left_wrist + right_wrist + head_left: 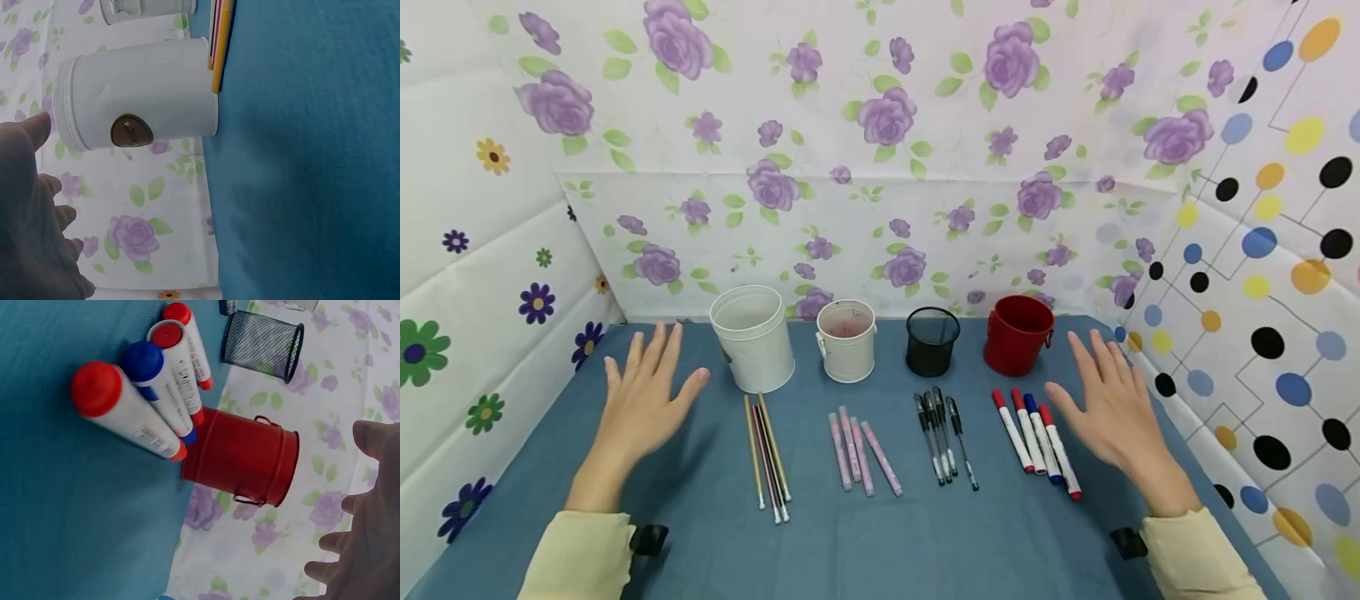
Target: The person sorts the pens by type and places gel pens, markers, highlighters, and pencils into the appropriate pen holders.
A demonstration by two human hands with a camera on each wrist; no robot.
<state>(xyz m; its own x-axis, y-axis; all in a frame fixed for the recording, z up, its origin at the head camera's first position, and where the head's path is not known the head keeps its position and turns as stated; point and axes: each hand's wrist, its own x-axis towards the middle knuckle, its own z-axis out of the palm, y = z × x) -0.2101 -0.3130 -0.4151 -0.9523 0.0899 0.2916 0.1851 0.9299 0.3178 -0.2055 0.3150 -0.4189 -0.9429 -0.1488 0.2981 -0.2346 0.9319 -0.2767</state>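
Observation:
My left hand point(643, 400) is held above the cloth with fingers spread and holds nothing. Nearest to it are a large white bucket point(752, 342), which bears a brown label in the left wrist view, and several slim pencils point(766, 458). On the other side my right hand point(1108, 408), also with fingers apart and nothing in it, hovers beside several whiteboard markers point(1036, 446) with red or blue caps. Behind those markers stands a red pail point(240, 459) with small handles. Between the hands lie several pink pens point(853, 450) and several black-capped gel pens point(942, 433).
A smaller white pail point(847, 350) and a black mesh cup point(931, 350) stand in the row between the white bucket and the red pail. Blue cloth point(865, 550) covers the table. Patterned sheets point(887, 208) hang behind and at both sides.

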